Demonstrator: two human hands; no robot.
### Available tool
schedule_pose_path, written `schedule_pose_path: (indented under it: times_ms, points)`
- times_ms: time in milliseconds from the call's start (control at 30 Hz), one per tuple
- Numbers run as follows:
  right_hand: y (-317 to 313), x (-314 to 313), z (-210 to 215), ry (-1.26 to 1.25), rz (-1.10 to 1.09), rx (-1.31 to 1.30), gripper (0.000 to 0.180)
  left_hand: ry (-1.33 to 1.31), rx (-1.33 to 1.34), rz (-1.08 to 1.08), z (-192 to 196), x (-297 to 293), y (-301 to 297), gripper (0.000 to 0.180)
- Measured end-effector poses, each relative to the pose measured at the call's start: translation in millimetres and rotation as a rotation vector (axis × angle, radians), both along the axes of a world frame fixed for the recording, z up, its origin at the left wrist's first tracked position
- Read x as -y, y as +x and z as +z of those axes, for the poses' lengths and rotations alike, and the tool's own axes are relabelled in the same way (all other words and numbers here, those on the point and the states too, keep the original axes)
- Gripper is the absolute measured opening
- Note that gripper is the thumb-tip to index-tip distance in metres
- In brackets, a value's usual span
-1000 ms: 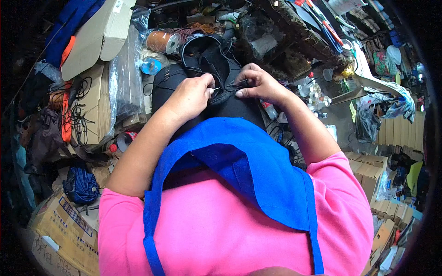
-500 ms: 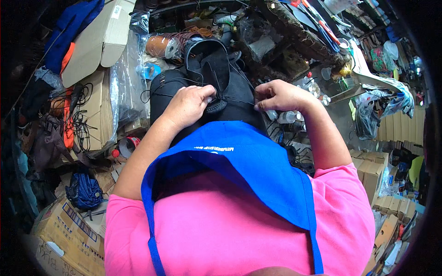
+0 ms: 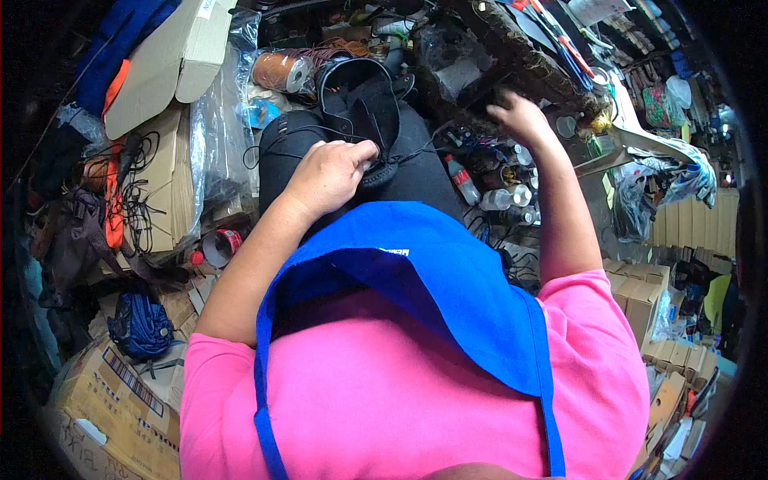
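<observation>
A black shoe (image 3: pixel 364 120) rests on my lap over dark trousers, its collar away from me and its toe and sole edge close to my apron. My left hand (image 3: pixel 332 176) is closed on the toe end, thumb and forefinger against the sole edge; what lies under the fingers is hidden. A thin dark thread (image 3: pixel 420 150) runs from the shoe toward the right. Out beyond my right knee, my raised right hand (image 3: pixel 520 120) has curled fingers with blurred tips; whatever they pinch does not show. Another dark thread loops left of the shoe.
An orange spool (image 3: pixel 284 74) stands behind the shoe on the left. Right of my knee are a red-labelled bottle (image 3: pixel 462 180) and several clear bottles (image 3: pixel 508 198). Cardboard (image 3: pixel 164 68) and a plastic sheet (image 3: pixel 220 152) stand at left. A cluttered wooden ledge (image 3: pixel 528 52) lies far right.
My right hand has moved from beside the shoe up and away to the right, uncovering the red-labelled bottle. My left hand keeps its hold on the shoe.
</observation>
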State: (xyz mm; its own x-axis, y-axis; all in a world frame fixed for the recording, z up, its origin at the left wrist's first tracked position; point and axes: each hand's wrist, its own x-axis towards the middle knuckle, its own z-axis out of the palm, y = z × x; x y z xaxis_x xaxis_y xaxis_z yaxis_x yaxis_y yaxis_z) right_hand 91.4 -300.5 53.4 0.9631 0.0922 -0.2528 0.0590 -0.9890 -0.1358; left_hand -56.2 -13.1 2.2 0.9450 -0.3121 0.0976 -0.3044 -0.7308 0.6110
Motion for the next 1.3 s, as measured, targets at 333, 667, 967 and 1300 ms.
schedule_pose_path:
  times_ms: [333,667,967,1300]
  points:
    - [-69.2,-35.2,-45.3,0.829,0.470,-0.132,0.030,-0.134,-0.075,0.027,3.8,6.2,2.8,0.014]
    - [-89.5,-20.7,-35.5,1.056,0.309,-0.398,0.014,-0.034,-0.251,0.212,12.6,25.3,15.7,0.038]
    - [-97.0,-33.7,-39.5,0.843,0.339,-0.199,0.030,-0.033,-0.309,0.243,12.4,29.8,20.4,0.040]
    - [-66.5,-10.5,-12.0,1.125,0.197,-0.241,0.018,0.028,-0.294,0.245,10.1,32.7,19.9,0.041]
